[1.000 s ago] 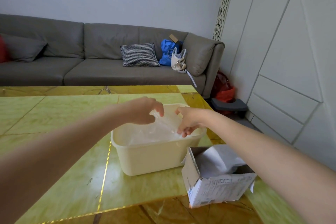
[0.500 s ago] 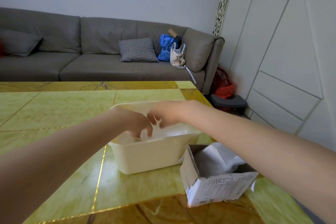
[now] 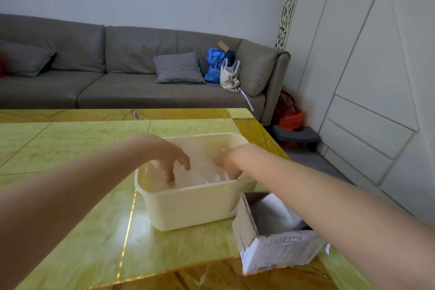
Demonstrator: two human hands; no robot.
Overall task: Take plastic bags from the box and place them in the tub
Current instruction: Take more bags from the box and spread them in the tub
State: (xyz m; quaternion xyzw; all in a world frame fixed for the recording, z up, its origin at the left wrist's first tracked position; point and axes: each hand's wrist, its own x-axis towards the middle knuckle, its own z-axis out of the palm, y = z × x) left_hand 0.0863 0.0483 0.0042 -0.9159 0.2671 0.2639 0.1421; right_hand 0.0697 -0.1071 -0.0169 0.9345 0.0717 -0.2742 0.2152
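A cream plastic tub (image 3: 188, 207) stands on the table with clear crumpled plastic bags (image 3: 200, 175) inside. My left hand (image 3: 169, 160) reaches into its left half, fingers spread and pointing down, fingertips pressing on the plastic. My right hand (image 3: 227, 162) is down in the tub's right half on the plastic. The tub's near wall hides its fingertips. An open cardboard box (image 3: 270, 249) with a printed label sits just right of the tub under my right forearm, with white plastic (image 3: 270, 214) showing inside.
The yellow-green marble table (image 3: 70, 172) with gold inlay lines ends just right of the box. A grey sofa (image 3: 117, 87) with a checked cushion and bags stands behind it. White cabinet panels (image 3: 364, 101) fill the right side.
Both hands have dropped from above the tub rim down into it, taking the clear bag with them. They moved apart again after meeting in the middle.
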